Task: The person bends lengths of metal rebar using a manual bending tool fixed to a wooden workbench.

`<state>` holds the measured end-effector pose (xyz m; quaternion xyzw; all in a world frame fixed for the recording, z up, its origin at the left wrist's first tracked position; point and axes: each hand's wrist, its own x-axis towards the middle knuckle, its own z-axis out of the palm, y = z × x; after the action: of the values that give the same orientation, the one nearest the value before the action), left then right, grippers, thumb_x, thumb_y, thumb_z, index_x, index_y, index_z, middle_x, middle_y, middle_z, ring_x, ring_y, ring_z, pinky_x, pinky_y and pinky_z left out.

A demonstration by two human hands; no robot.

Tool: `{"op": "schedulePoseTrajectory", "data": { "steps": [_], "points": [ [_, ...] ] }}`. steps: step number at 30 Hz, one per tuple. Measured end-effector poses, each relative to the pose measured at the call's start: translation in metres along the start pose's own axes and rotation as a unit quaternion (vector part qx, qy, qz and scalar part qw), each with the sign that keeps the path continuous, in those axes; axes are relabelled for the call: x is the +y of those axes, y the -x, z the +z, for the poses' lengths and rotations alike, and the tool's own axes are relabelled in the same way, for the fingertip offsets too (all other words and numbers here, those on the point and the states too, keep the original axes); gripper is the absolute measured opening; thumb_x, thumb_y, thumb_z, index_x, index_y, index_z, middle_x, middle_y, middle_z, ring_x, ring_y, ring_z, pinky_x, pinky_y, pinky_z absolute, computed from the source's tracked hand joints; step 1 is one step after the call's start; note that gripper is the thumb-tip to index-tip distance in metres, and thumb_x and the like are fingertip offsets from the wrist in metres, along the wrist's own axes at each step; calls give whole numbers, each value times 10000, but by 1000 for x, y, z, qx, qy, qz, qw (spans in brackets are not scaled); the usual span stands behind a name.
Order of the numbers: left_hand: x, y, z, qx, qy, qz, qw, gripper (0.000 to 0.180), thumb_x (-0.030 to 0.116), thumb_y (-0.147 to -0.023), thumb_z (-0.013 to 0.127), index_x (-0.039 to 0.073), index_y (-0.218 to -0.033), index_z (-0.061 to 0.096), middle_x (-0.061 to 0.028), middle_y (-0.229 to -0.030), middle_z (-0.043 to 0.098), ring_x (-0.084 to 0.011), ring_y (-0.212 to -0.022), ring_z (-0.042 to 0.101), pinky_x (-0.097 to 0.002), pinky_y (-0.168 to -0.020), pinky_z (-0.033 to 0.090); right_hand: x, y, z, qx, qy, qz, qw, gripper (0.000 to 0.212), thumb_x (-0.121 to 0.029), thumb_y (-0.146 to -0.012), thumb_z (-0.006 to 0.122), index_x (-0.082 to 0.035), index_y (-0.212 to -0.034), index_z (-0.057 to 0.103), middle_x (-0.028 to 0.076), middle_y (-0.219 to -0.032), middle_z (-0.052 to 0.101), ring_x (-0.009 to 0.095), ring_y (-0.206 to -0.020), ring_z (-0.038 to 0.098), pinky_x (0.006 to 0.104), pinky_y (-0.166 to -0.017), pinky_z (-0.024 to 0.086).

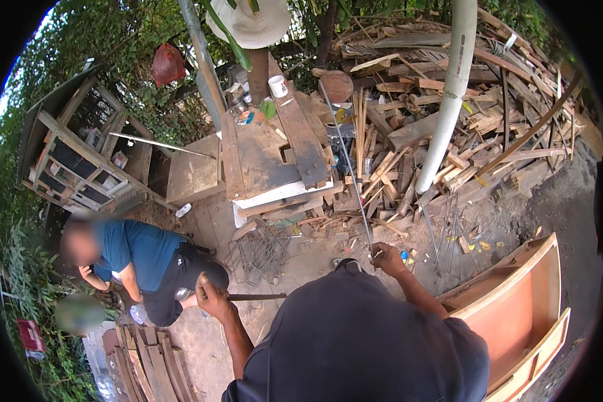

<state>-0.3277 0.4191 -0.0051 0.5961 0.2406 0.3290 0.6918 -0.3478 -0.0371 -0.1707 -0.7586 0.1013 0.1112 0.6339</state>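
Note:
My right hand point(386, 258) is closed around the lower end of a long thin metal rod point(346, 151). The rod slants up and away from it toward the wood pile, its far tip by a round brown block point(335, 87). Held low on the left, my left hand point(214, 298) is closed. A dark, narrow flat bar point(258, 296) sticks out from it to the right, level with the ground; its exact kind does not show. My dark-shirted torso point(375, 335) hides the ground between my arms.
A person in a blue shirt point(141, 248) sits low at left, beside stacked planks point(151, 365). Ahead stands a rough wooden bench point(258, 154) with a white mug point(278, 86). Scrap wood point(422, 120) and a white pipe point(451, 87) stand beyond; a wooden drawer-like frame point(516, 308) lies right.

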Motion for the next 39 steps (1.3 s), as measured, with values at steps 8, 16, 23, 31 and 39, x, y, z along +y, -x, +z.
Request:
{"op": "schedulePoseTrajectory", "data": {
  "steps": [8,16,23,31,39],
  "points": [
    [16,6,47,4,3,17,1000,274,275,-1025,555,18,-1086,625,81,-557,318,-13,-438,271,-215,-401,247,-83,-126,-22,-103,-111,41,988,378,30,-770,728,10,-1136,635,80,-959,677,176,-786,663,316,-658,565],
    [47,28,90,58,1,35,998,311,281,-1014,570,-17,-1096,605,69,-553,300,-24,-448,257,-226,-417,220,-166,-234,8,-126,-214,127,960,460,63,-838,664,-18,-1280,568,94,-1065,671,203,-901,668,320,-736,573],
    [52,36,107,63,8,10,998,292,255,-1027,541,-21,-1107,592,57,-556,326,-33,-452,282,-224,-427,243,-172,-299,26,-106,-213,153,959,408,0,-873,684,22,-1259,556,85,-1016,676,186,-815,669,333,-695,596],
    [33,41,103,71,9,-5,997,285,252,-1017,560,-14,-1111,600,48,-562,321,-42,-449,283,-226,-418,255,-163,-356,46,-38,6,117,992,322,-114,-765,800,32,-1024,675,119,-734,673,192,-663,650,336,-540,521],
    [20,40,103,64,-5,-16,998,287,252,-1014,568,-5,-1136,612,51,-573,323,-43,-454,278,-227,-421,250,-134,-396,47,34,85,92,992,322,-195,-637,857,44,-820,741,168,-803,704,216,-689,637,377,-598,487]
  ]
}}
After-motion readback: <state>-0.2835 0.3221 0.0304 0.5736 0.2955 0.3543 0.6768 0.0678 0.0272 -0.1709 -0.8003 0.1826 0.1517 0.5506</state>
